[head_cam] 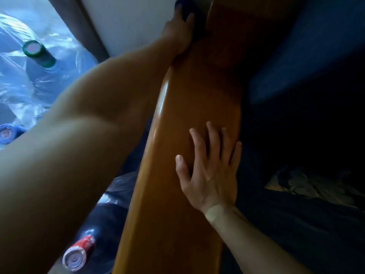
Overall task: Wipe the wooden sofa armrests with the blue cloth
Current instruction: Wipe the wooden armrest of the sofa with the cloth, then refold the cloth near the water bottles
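Observation:
The glossy wooden armrest (189, 135) runs from the bottom centre up to the top of the head view. My left arm reaches far along its left side, and my left hand (177, 34) grips a dark cloth (194, 22) against the armrest's far left edge. The cloth looks almost black in the shadow and is mostly hidden by my fingers. My right hand (209, 171) rests flat on the armrest's near half, fingers spread and straight, holding nothing.
Large water bottles wrapped in plastic stand on the floor at the left, with a green cap (32, 48), a blue cap (6, 133) and a red cap (77, 256). A dark blue sofa cushion (316, 46) lies to the right, a white wall (128, 22) behind.

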Tool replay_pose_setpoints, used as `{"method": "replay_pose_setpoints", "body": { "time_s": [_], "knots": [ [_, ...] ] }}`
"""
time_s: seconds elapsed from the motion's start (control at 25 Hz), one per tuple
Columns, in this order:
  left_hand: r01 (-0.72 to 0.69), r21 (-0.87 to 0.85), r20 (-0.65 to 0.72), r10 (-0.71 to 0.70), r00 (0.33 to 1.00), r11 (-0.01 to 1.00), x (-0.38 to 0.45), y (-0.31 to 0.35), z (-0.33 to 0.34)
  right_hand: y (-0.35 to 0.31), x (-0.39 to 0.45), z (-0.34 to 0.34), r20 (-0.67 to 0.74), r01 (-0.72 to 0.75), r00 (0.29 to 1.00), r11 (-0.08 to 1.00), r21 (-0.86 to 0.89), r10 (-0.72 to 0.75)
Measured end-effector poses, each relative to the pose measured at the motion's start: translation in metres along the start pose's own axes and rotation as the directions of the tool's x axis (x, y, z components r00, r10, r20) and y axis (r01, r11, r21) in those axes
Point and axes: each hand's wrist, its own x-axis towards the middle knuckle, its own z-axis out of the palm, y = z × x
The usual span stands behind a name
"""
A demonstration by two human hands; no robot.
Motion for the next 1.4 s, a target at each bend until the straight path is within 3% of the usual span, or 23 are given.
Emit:
{"method": "replay_pose_setpoints", "body": {
  "time_s": [0.08,0.2,0.36,0.52,0.6,0.68,0.76,0.84,0.92,1.0,1.08,1.2,1.32,1.4],
  "knots": [
    [-0.034,0.08,-0.021,0.035,0.999,0.996,-0.04,-0.019,0.001,0.005,-0.001,0.0,-0.02,-0.002,1.0,1.0,-0.018,0.002],
    [0.051,0.175,-0.031,-0.046,0.998,0.983,-0.156,-0.054,-0.003,0.005,-0.001,0.006,-0.051,0.011,0.999,1.0,0.01,-0.01],
    [0.131,0.195,-0.031,-0.127,0.991,0.972,-0.405,-0.131,-0.012,0.003,-0.007,0.004,-0.099,0.056,0.994,0.989,0.134,-0.043],
    [0.387,0.026,0.02,-0.387,0.922,0.922,-0.659,-0.215,-0.04,-0.018,-0.098,0.007,0.074,0.258,0.961,0.958,0.127,-0.268],
    [0.521,0.049,0.036,-0.523,0.852,0.852,-0.727,-0.236,-0.038,-0.033,-0.184,0.006,0.199,0.287,0.919,0.924,0.251,-0.339],
    [0.529,0.124,0.127,-0.542,0.831,0.839,-0.768,-0.226,-0.04,-0.041,-0.262,-0.015,0.289,0.252,0.876,0.878,0.407,-0.386],
    [0.505,0.167,0.113,-0.525,0.844,0.847,-0.786,-0.193,-0.046,-0.041,-0.297,-0.05,0.351,0.137,0.85,0.809,0.572,-0.392],
    [0.465,0.163,0.004,-0.472,0.882,0.87,-0.79,-0.155,-0.059,-0.038,-0.305,-0.087,0.454,-0.008,0.807,0.763,0.647,-0.377],
    [0.337,0.198,-0.094,-0.325,0.941,0.92,-0.793,-0.114,-0.075,-0.039,-0.317,-0.128,0.551,-0.092,0.732,0.743,0.663,-0.401],
    [0.128,0.31,-0.102,-0.101,0.99,0.942,-0.783,-0.082,-0.084,-0.044,-0.324,-0.15,0.588,-0.078,0.66,0.736,0.673,-0.468],
    [-0.059,0.416,-0.156,0.135,0.978,0.908,-0.783,-0.049,-0.103,-0.056,-0.339,-0.181,0.564,-0.018,0.63,0.715,0.698,-0.535],
    [-0.179,0.474,-0.268,0.335,0.903,0.862,-0.789,-0.019,-0.134,-0.074,-0.351,-0.229,0.475,-0.046,0.658,0.598,0.8,-0.585],
    [-0.149,0.347,-0.41,0.292,0.864,0.926,-0.801,-0.007,-0.164,-0.092,-0.359,-0.261,0.337,0.096,0.674,0.531,0.842,-0.657],
    [-0.157,0.252,-0.42,0.254,0.871,0.955,-0.811,-0.006,-0.184,-0.109,-0.37,-0.273,0.232,0.194,0.691,0.485,0.853,-0.684]
  ]
}}
